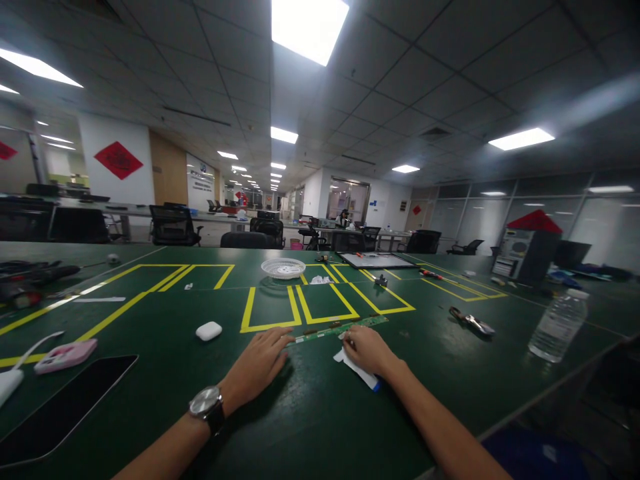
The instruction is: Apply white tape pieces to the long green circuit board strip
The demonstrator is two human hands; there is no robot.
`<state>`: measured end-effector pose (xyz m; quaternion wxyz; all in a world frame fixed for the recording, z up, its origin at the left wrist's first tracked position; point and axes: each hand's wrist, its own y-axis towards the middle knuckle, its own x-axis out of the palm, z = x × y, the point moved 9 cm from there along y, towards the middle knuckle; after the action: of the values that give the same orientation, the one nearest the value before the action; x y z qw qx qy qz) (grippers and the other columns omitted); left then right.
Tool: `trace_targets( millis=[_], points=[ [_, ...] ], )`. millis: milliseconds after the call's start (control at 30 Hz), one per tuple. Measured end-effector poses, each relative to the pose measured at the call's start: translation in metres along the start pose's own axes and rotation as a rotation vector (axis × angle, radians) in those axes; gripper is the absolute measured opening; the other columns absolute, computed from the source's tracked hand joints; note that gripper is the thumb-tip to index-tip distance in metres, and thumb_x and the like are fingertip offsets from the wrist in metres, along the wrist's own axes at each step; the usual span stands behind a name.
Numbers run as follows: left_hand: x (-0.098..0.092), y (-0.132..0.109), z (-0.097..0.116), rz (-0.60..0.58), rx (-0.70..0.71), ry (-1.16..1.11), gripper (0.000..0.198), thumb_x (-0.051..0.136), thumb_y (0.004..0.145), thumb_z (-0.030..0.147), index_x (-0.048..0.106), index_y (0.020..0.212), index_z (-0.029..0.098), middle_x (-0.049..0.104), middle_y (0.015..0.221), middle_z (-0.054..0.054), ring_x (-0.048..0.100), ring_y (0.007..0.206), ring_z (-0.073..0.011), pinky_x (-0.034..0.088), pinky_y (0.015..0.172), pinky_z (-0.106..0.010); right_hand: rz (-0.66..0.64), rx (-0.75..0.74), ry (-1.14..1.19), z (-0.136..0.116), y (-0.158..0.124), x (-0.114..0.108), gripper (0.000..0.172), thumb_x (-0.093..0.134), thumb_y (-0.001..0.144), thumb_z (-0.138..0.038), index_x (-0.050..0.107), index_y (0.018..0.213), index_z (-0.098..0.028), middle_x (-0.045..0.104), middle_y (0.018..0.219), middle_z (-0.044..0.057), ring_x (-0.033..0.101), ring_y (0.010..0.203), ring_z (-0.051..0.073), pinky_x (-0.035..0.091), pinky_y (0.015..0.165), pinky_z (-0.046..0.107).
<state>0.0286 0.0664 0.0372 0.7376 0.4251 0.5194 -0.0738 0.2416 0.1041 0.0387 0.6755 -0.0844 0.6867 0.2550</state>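
Touching the left end of a board (327, 331) with the left hand (260, 357), fairly straight-fingered and gripping nothing. Bending the right hand (367, 348) over the board's other half; cannot tell whether pinching it. Stretching, in the board's case, just ahead of and between both hands. Partly covering a white strip (361, 375) with the right hand. Left of the left hand, with a case (209, 331) and, farther out, a phone (70, 407).

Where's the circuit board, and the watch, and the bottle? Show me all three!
Circuit board (324, 332): head view, on the middle of its green strip.
Watch (205, 401): head view, on its dial.
Bottle (558, 328): head view, on its clear side.
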Motion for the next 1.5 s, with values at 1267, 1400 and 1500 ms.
trace_targets(
  millis=[1267, 1400, 1500],
  points=[
    [-0.016, 0.003, -0.016, 0.075, -0.070, -0.031, 0.026, 0.041, 0.097, 0.021, 0.061, 0.113, 0.020, 0.061, 0.124, -0.009, 0.055, 0.115, -0.0237, 0.045, 0.098, -0.043, 0.072, 0.255, 0.059, 0.007, 0.003, 0.000, 0.050, 0.032, 0.098, -0.050, 0.050, 0.138, -0.024, 0.052, 0.133, 0.014, 0.045, 0.125, 0.030, 0.032, 0.102, 0.046],
    [-0.019, 0.003, -0.022, 0.089, -0.094, -0.003, 0.025, 0.042, 0.096, 0.021, 0.062, 0.112, 0.020, 0.061, 0.123, -0.008, 0.055, 0.115, -0.0241, 0.044, 0.098, -0.044, -0.047, 0.269, 0.059, 0.011, 0.002, 0.019, 0.057, 0.028, 0.096, -0.059, 0.052, 0.137, -0.026, 0.053, 0.132, 0.015, 0.046, 0.125, 0.032, 0.029, 0.102, 0.050],
    [-0.018, 0.002, -0.021, 0.081, -0.089, -0.002, 0.025, 0.042, 0.097, 0.021, 0.062, 0.112, 0.021, 0.061, 0.124, -0.008, 0.055, 0.115, -0.0240, 0.044, 0.097, -0.043, -0.088, 0.257, 0.074, 0.006, 0.003, 0.024, 0.059, 0.028, 0.095, -0.061, 0.054, 0.135, -0.025, 0.052, 0.131, 0.016, 0.047, 0.123, 0.033, 0.030, 0.101, 0.051]
  ],
)
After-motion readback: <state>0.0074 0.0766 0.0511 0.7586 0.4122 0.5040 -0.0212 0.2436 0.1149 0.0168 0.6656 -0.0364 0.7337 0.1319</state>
